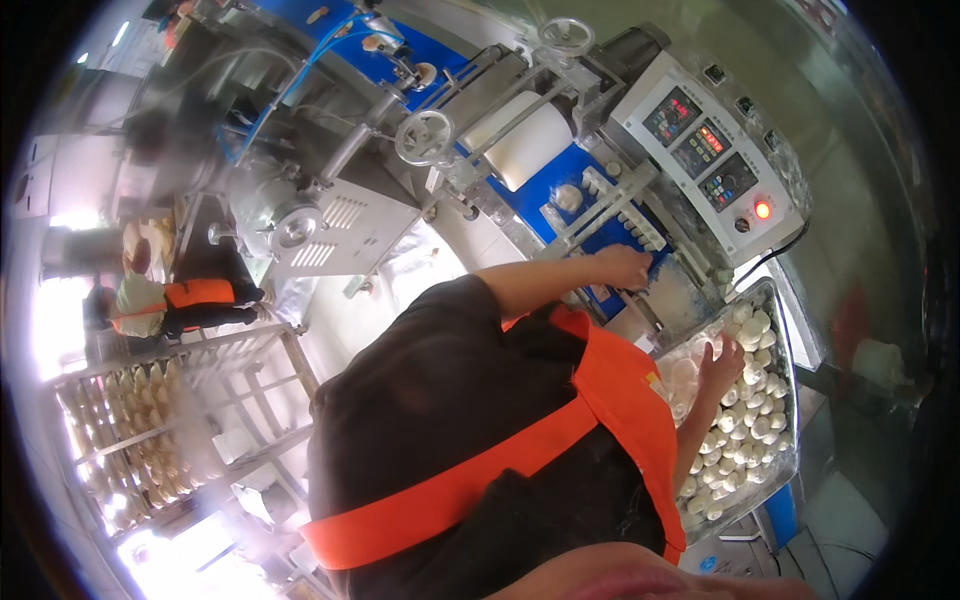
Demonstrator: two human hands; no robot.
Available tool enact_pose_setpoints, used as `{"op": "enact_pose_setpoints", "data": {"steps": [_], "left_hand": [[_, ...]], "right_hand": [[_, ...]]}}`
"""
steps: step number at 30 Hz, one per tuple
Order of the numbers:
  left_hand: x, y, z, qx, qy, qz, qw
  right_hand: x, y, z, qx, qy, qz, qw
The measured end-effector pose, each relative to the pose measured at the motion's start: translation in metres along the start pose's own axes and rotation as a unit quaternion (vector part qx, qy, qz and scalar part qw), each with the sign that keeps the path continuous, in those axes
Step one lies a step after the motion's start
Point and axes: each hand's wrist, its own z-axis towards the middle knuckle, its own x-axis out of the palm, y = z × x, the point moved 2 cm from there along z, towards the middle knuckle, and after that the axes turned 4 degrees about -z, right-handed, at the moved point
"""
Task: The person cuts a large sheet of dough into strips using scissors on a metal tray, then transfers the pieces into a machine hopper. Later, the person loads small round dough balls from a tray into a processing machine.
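Note:
My left hand point(624, 266) is at the near end of a blue conveyor belt point(531, 204), its fingers curled; whether they hold anything is not visible. Beside it on the belt stands a row of small pale dough pieces point(641, 229), and a rounder dough lump point(566, 198) lies farther up. My right hand point(721, 366) is over a large tray point(793, 442) of many floured dough balls point(759, 426), with thumb and fingers apart and no piece plainly in its grasp. Flatter pale rounds point(679, 379) lie in the tray's left part, partly behind my forearm.
A wide white roller point(521, 139) and handwheels point(424, 137) are above the belt. The control panel point(709, 161) with lit displays stands beside it. A metal machine point(337, 225) is across the walkway. At the left are a rack point(131, 442) and another person point(146, 304) wearing orange.

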Motion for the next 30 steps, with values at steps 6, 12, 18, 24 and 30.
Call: {"op": "enact_pose_setpoints", "data": {"steps": [6, 12, 18, 24, 30], "left_hand": [[0.000, 0.012, 0.007, 0.073, -0.080, 0.359, 0.927], [0.004, -0.064, -0.006, 0.180, 0.013, 0.003, 0.984], [0.021, -0.102, -0.006, 0.077, 0.202, -0.475, 0.853], [-0.010, -0.024, 0.019, 0.106, 0.044, 0.070, 0.991], [-0.011, -0.023, 0.006, 0.195, 0.020, 0.261, 0.945]], "right_hand": [[0.045, -0.057, -0.006, 0.006, -0.027, 0.050, 0.998], [-0.003, -0.054, -0.008, 0.309, -0.114, 0.335, 0.883], [-0.024, 0.029, -0.015, 0.138, 0.065, 0.561, 0.814], [0.009, -0.028, 0.030, 0.220, -0.096, 0.095, 0.966], [0.008, -0.038, 0.046, 0.288, -0.052, 0.153, 0.944]]}}
